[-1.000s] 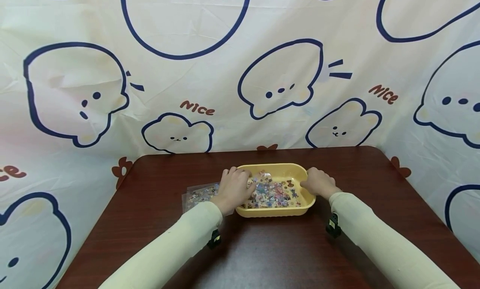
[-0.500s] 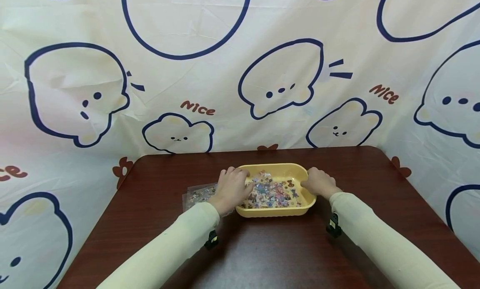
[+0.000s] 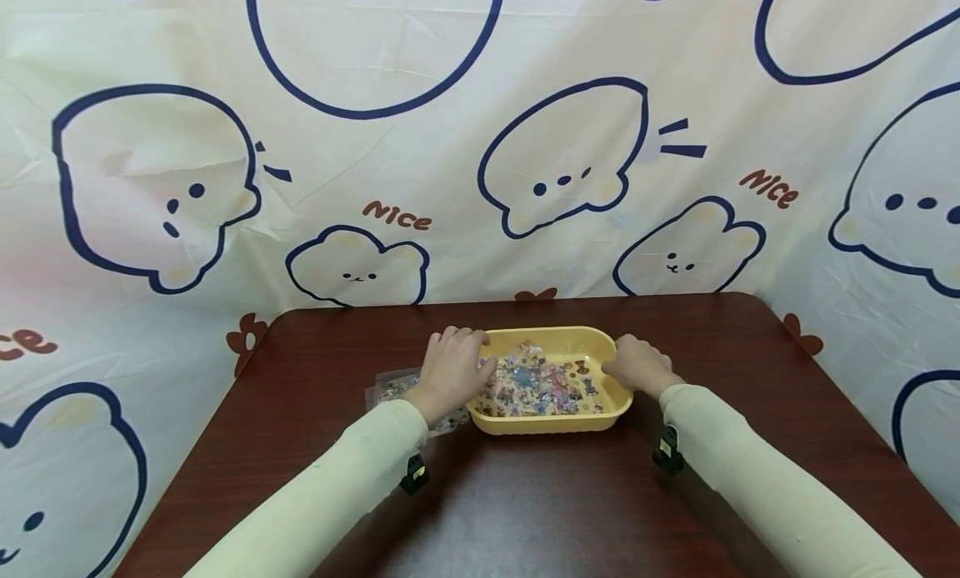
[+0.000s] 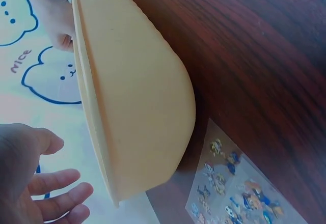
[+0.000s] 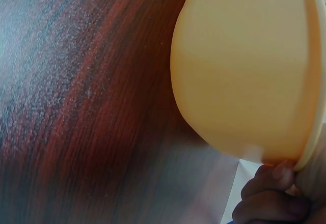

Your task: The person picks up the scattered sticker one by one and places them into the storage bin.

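A yellow oval tray (image 3: 555, 425) holds a spread of small colourful stickers (image 3: 543, 386). My right hand (image 3: 640, 365) grips the tray's right end, its curled fingers (image 5: 265, 183) under the rim in the right wrist view. My left hand (image 3: 454, 368) hovers at the left end with nothing in its grasp; in the left wrist view its relaxed fingers (image 4: 61, 203) stay apart from the rim. Clear sheets (image 3: 446, 424) printed with small cartoon figures lie left of the tray, partly hidden beneath my left hand and wrist.
The dark reddish wooden table (image 3: 525, 511) extends around the tray. Behind it hangs a pale cloth (image 3: 450, 170) with blue bear outlines, which also runs down both sides.
My left hand has shifted slightly left, off the tray's interior toward its left edge, uncovering more of the stickers. My right hand and the tray stay almost where they were.
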{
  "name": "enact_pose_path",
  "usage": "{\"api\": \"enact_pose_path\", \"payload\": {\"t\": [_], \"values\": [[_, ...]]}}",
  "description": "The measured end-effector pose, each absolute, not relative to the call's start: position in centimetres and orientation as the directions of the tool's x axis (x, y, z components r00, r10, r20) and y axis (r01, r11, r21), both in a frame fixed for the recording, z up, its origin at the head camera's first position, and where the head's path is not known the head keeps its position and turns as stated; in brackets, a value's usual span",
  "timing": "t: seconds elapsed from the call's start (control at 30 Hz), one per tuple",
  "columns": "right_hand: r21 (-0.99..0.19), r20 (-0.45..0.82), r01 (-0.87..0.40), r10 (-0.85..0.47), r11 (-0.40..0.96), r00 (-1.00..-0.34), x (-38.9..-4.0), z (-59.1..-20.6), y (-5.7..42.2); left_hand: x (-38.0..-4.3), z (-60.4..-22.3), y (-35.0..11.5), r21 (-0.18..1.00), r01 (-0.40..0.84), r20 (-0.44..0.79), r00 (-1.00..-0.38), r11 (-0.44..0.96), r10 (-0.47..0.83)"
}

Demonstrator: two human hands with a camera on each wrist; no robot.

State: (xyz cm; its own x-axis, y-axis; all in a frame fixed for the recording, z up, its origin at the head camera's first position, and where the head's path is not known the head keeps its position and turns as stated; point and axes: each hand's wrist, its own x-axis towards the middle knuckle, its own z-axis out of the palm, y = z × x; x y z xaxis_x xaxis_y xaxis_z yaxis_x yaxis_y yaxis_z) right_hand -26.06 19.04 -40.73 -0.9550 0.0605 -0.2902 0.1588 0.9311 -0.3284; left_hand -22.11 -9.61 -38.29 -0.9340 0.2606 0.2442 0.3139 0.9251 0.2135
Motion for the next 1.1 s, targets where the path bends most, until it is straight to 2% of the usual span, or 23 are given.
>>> {"api": "enact_pose_path", "payload": {"t": [0.87, 1.1], "values": [[-0.34, -0.284, 0.147, 0.048, 0.929, -0.958, -25.9, -40.6, 19.1, -22.4, -38.0, -12.9, 0.25, 0.268, 0.238, -0.948, 0.93, 0.209], [-0.334, -0.293, 0.149, 0.048, 0.931, -0.955, -26.1, -40.7, 19.1, -22.7, -37.8, -14.0, 0.288, 0.233, 0.195, -0.964, 0.929, 0.182]]}}
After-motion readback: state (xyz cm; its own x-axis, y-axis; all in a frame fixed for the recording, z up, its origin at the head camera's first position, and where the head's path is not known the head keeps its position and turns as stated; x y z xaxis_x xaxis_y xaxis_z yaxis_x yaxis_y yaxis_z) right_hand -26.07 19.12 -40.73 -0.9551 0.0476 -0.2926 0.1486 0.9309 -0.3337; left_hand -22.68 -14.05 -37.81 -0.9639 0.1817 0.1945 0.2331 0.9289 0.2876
